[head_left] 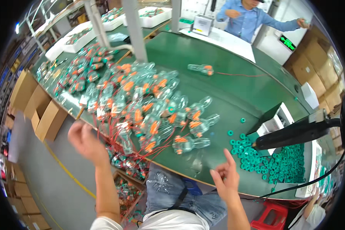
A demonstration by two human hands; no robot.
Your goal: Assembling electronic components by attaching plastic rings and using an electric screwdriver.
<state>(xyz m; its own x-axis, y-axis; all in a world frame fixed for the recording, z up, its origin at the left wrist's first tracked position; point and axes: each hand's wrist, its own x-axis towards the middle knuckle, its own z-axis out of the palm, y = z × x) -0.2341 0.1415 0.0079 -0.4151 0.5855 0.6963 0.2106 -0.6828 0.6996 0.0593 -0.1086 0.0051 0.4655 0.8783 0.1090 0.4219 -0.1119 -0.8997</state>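
Observation:
My left hand (86, 141) is raised off the table's near left edge, beside red wires. It is smeared by motion, so its fingers and anything in them are unclear. My right hand (227, 175) hovers over the near edge, index finger and thumb spread, holding nothing I can see. Left of it shows a faint, blurred translucent shape (196, 165). Between the hands lies a heap of clear bottle-shaped plastic parts (151, 124) with orange pieces and red wires. The closest single part to my right hand is a clear bottle-shaped one (189, 144).
Green rings (272, 165) spill from a white box (281, 119) at right. A black pen-shaped power tool (295, 134) hangs over them. One clear part (201, 69) lies farther back. A metal post (136, 34) rises from the table. Beyond the table is a person in blue (243, 19).

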